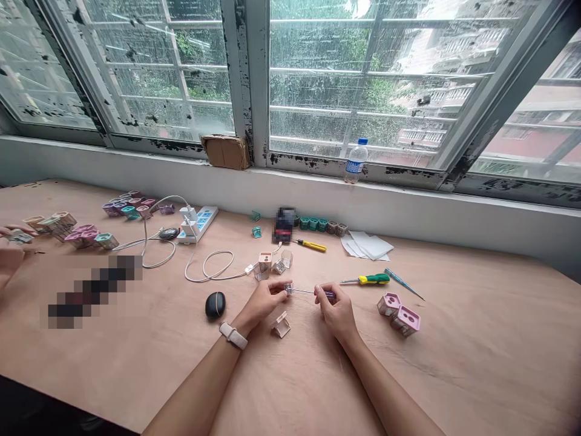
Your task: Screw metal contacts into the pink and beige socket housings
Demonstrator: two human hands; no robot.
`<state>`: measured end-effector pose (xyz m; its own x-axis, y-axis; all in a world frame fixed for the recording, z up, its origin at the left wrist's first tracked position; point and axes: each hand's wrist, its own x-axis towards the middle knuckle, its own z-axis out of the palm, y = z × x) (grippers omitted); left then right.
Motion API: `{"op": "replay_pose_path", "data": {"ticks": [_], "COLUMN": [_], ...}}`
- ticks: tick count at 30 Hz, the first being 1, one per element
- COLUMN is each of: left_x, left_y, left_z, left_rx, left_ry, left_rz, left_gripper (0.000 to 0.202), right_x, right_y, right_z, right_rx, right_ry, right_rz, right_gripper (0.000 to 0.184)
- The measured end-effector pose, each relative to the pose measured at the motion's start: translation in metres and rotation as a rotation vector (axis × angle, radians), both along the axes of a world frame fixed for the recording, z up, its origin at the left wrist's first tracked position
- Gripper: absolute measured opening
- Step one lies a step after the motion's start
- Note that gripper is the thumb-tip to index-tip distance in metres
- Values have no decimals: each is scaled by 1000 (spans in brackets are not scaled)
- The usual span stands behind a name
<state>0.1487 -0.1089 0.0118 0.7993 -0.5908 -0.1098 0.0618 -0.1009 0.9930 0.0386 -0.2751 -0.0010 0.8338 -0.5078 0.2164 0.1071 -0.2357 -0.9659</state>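
In the head view, the left hand pinched a small metal piece near the middle of the counter; to its right, the right hand gripped a screwdriver, shaft roughly parallel to the far edge, tip at the piece, contact unclear.

The left hand partly hides a tiny silvery piece, its shape unclear; the right hand covers part of a slim steel-shafted tool. Blocky blur masks a long dark object. The left edge crops a co-worker's hand.

A screwdriver and power strip on the table suggest a workshop.
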Motion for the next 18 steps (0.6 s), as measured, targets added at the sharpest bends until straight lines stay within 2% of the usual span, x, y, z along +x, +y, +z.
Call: {"op": "replay_pose_path", "data": {"ticks": [9,18], "left_x": [2,0], "left_y": [1,0], "left_z": [-5,-2], "left_rx": [14,8], "left_ry": [-34,-20], "left_rz": [-24,-25], "left_gripper": [41,43], "right_x": [-1,0], "right_y": [1,0], "right_z": [0,-2], "right_rx": [-8,-6], "right_ry": [-4,-7], "right_rz": [3,9], "right_gripper": [40,39]}}
